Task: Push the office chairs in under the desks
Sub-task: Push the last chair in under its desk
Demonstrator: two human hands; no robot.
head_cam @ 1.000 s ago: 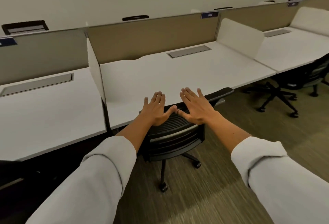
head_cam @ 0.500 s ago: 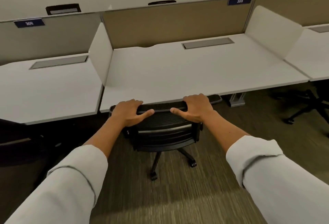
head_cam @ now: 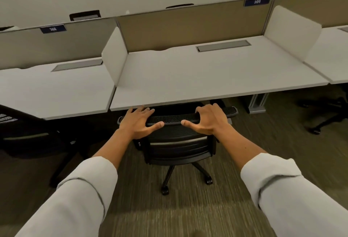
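Broadly, a row of white rectangular laminate desks (head_cam: 216, 78) runs across the view, split by white side screens (head_cam: 114, 56) and backed by a tan fabric partition (head_cam: 188, 27) that carries a small blue number plate (head_cam: 257, 1); a grey cable hatch (head_cam: 223, 45) is set into the middle desktop. Below lies olive striped carpet (head_cam: 188, 214). At the middle desk stands the black mesh-backed office chair on castors (head_cam: 177, 142), its seat hidden beneath the desktop, the top of its backrest just shy of the desk's front edge and one armrest (head_cam: 230, 111) showing at the right. Another dark chair (head_cam: 22, 129) sits at the left desk, and a further chair base (head_cam: 323, 116) shows at the far right. Both arms reach forward in pale grey sleeves (head_cam: 75, 199). The left hand (head_cam: 138, 122) lies on the backrest's top rail, fingers spread over it and thumb pointing inward along its near face. The right hand (head_cam: 209, 120) mirrors it, fingers curled over the rail, thumb stretched toward the other; neither is closed tight around it.
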